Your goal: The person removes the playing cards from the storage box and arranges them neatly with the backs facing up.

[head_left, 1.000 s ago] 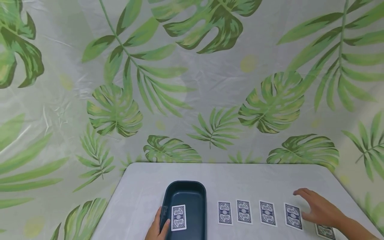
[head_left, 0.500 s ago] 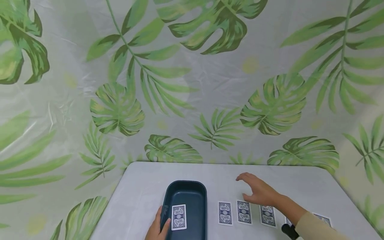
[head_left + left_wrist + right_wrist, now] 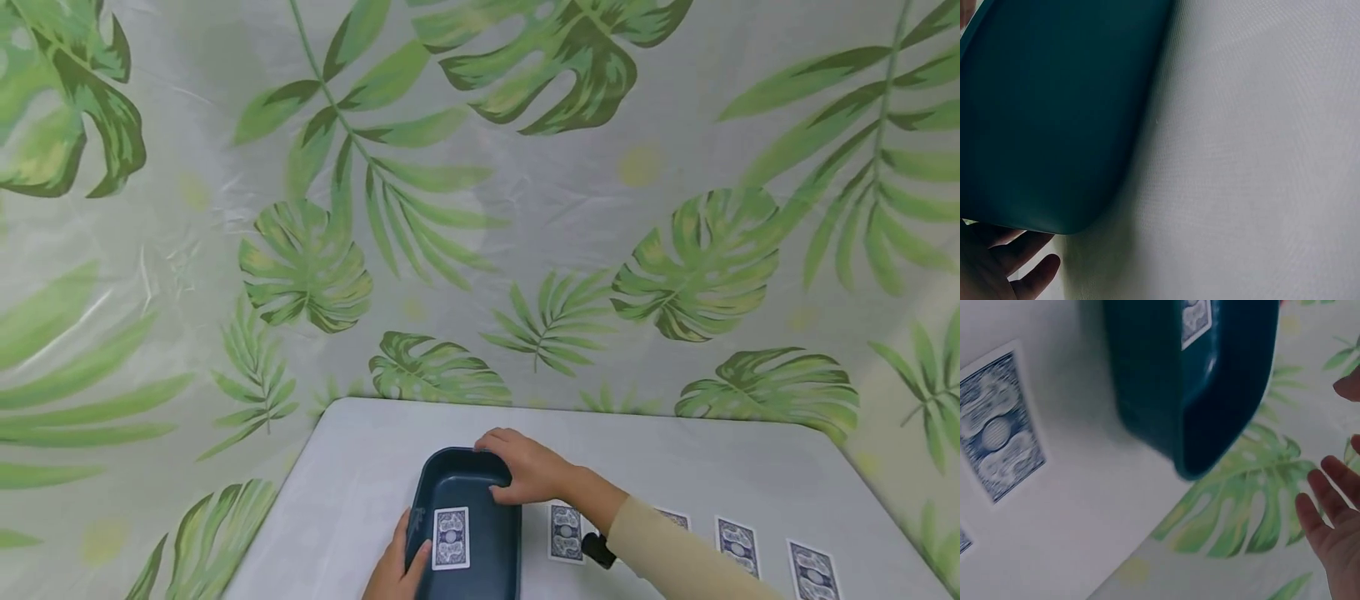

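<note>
A dark teal rectangular tray (image 3: 495, 550) stands on the left half of the table, with one face-down playing card (image 3: 451, 538) lying flat in it. My left hand (image 3: 396, 564) grips the tray's left side, thumb over the rim and fingers along the outside; in the left wrist view several fingers (image 3: 1036, 279) show beside the tray's wall. Over the tray's far right corner hovers my right hand (image 3: 527, 468), fingers spread and holding nothing visible. In the right wrist view that hand (image 3: 1335, 531) appears at the right, apart from the tray.
Right of the tray, several blue-and-white playing cards lie face down in a row, among them a near card (image 3: 566, 533) and the rightmost card (image 3: 813, 575). My right forearm's sleeve (image 3: 667, 546) covers part of the row. A leaf-print sheet (image 3: 555, 208) hangs behind the white table (image 3: 600, 433).
My right hand has swept left from the rightmost cards, across the row, to the tray's far right corner. My left hand stays on the tray, and the card inside keeps its place.
</note>
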Motion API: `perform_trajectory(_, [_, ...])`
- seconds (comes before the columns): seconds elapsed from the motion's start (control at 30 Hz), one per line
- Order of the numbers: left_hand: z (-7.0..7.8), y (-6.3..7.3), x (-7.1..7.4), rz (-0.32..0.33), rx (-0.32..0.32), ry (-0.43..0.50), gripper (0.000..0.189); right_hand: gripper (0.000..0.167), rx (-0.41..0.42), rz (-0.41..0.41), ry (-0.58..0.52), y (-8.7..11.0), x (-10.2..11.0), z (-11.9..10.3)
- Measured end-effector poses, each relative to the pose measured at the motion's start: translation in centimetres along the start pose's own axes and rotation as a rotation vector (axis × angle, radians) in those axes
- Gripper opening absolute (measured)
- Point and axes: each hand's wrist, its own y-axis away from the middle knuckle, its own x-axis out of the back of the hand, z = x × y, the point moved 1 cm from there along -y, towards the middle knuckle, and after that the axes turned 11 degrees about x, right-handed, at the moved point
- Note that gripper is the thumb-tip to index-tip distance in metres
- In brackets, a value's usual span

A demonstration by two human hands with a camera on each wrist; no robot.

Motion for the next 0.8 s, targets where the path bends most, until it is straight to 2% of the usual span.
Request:
perform_trajectory(0.23, [0.0, 0.0, 0.1, 0.005, 0.018, -0.017, 0.066, 0.064, -0.018, -0.155, 0.034, -3.2, -2.7, -1.1])
perform_trajectory(0.4, [0.1, -0.1, 0.1, -0.012, 0.004, -0.008, 0.066, 0.069, -0.09, -0.248, 0.056, -4.1, -4.8, -1.3])
perform_trajectory(0.53, [0.1, -0.2, 0.0, -0.027, 0.021, -0.01, 0.067, 0.069, -0.136, -0.32, 0.084, -4.7, -6.3, -1.3])
perform_trajectory(0.67, [-0.1, -0.2, 0.1, -0.022, 0.022, -0.01, 0.066, 0.07, -0.153, -0.403, 0.114, -5.4, -7.7, -1.4])
perform_trajectory(0.8, [-0.2, -0.3, 0.2, -0.013, 0.01, -0.006, 0.066, 0.072, -0.161, -0.45, 0.143, -5.9, -8.9, -1.5])
